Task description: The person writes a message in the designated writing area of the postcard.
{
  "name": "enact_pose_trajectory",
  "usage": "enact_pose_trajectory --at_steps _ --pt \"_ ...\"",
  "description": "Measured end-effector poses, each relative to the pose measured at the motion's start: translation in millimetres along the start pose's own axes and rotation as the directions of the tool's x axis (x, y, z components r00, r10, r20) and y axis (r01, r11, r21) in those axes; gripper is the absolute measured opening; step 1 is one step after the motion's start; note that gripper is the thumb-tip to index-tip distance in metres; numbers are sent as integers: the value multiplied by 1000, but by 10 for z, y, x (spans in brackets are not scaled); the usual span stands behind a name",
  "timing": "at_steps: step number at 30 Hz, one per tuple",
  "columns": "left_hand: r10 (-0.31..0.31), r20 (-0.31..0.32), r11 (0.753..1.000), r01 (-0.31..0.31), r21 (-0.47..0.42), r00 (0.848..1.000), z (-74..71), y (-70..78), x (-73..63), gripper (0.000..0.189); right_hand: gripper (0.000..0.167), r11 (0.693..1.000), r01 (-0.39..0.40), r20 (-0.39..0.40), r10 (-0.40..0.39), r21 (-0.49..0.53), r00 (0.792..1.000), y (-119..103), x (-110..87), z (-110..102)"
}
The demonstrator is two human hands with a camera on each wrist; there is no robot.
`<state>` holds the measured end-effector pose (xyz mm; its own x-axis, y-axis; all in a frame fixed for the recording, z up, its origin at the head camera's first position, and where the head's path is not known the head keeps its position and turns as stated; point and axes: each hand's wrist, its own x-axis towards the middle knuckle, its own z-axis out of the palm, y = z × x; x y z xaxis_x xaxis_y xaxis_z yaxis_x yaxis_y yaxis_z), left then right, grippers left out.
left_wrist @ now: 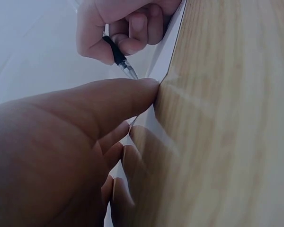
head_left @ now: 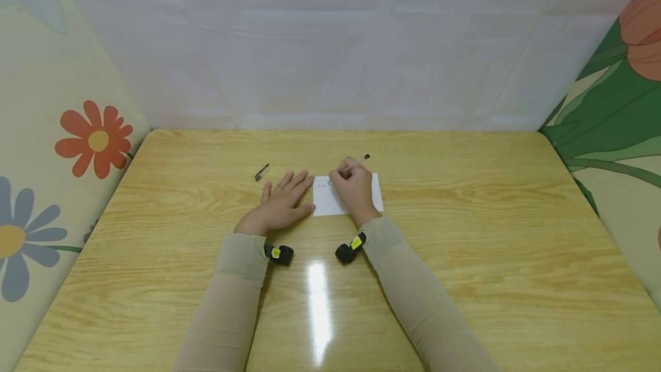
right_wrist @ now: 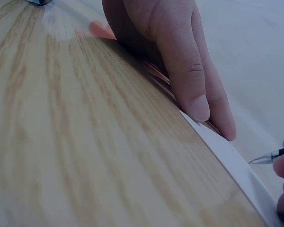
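A small white sheet of paper lies on the wooden table, with a few small marks near its upper left. My right hand rests over the paper's right half and pinches a pen with a clear barrel and black grip. In the left wrist view the pen's metal tip points down toward the sheet. Flat on the table, my left hand has its fingers spread and straight. Its thumb and a fingertip touch the left edge of the paper, as the right wrist view also shows.
A black and clear pen cap lies on the table just beyond the left hand. Behind the table hangs a white cloth. Panels with painted flowers stand at both sides. Each wrist wears a small black camera.
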<state>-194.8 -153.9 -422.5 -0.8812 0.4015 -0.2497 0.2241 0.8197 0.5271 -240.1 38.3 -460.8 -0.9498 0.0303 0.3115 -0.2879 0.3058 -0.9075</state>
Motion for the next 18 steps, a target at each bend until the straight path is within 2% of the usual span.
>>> enact_pose_trajectory --at_steps 18 --pt "5 7 1000 -5 3 1000 6 -12 10 71 15 1000 -11 35 12 -21 999 -20 11 -14"
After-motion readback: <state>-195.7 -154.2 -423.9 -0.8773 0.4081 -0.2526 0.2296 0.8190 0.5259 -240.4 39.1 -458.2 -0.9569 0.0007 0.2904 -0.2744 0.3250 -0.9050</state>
